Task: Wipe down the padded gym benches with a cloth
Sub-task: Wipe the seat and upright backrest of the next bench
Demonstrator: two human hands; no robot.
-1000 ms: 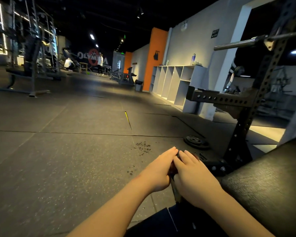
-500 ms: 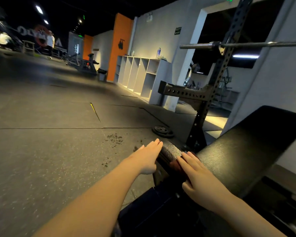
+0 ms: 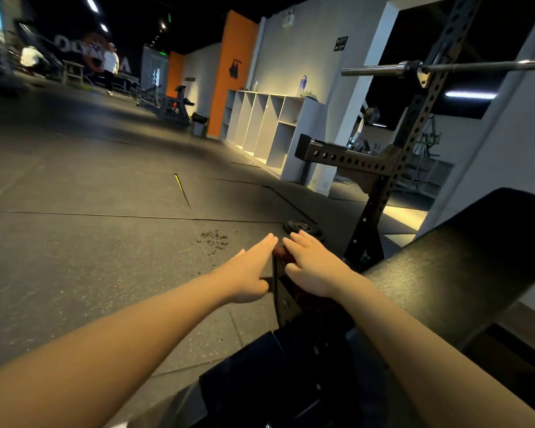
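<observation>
Both arms reach forward over the narrow end of a black padded bench point(image 3: 464, 267), whose textured pad rises at a tilt toward the right. The left hand point(image 3: 247, 273) lies with its fingers straight and together along the left side of that end, its grip wide and holding nothing. The right hand point(image 3: 314, 267) lies flat just beside it, fingers straight, its grip also wide, pressing on a dark reddish cloth point(image 3: 280, 253). Only a small patch of the cloth shows between the two hands. A dark metal bracket point(image 3: 283, 291) drops below the hands. The floor point(image 3: 90, 242) is dark speckled rubber laid in large tiles with visible seams, one seam marked by a short yellow line point(image 3: 179, 183). A scatter of dark crumbs point(image 3: 213, 237) lies on the floor just ahead of the left hand, and a black weight plate point(image 3: 301, 227) lies flat beyond the fingertips. A perforated black rack point(image 3: 393, 168) stands behind the bench and carries a barbell point(image 3: 383, 69) across the upper right. Along the pale wall stands a white cubby shelf point(image 3: 269, 125) with a bottle point(image 3: 304, 81) on top, next to an orange wall panel point(image 3: 232, 72). Far off in the dim room, a person in a white top point(image 3: 110, 61) stands among blurred machines.
</observation>
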